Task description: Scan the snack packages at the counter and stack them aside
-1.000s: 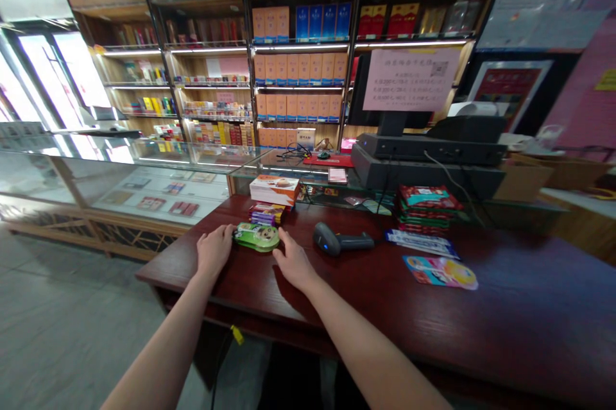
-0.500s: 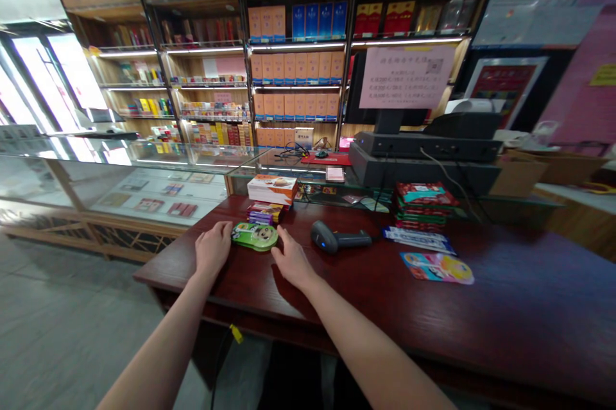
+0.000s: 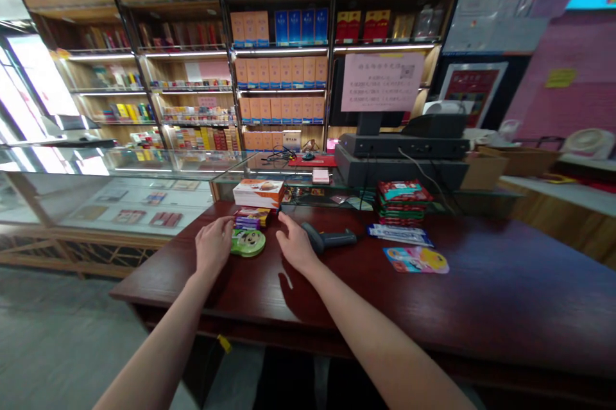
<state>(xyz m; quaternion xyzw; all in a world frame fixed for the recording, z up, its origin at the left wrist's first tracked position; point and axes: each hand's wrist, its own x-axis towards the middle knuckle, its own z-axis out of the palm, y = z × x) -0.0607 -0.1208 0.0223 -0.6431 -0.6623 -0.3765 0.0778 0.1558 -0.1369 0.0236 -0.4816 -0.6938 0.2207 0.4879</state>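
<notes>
A green panda-print packet (image 3: 248, 242) lies flat on the dark red desk (image 3: 366, 307). My left hand (image 3: 213, 247) is at its left end, palm inward and fingers loosely curved, overlapping its edge; I cannot tell whether they touch. My right hand (image 3: 296, 244) hovers apart from the packet, holding nothing, thumb and fingers spread. Behind the packet are small purple and yellow packs (image 3: 251, 218), and behind these a white-and-orange box (image 3: 258, 193). A dark grey barcode scanner (image 3: 332, 240) lies just right of my right hand, its head partly hidden by it.
Right of the scanner are a stack of red and green packs (image 3: 403, 203), blue-and-white packets (image 3: 400, 234) and a pink-and-blue packet (image 3: 416, 260). A till (image 3: 399, 160) and a glass counter (image 3: 192, 163) stand behind the desk. Shelves of boxes (image 3: 282, 73) line the back.
My right hand has come off the green packet and moved right, toward the scanner. My left hand stays beside the packet. The view has turned slightly right.
</notes>
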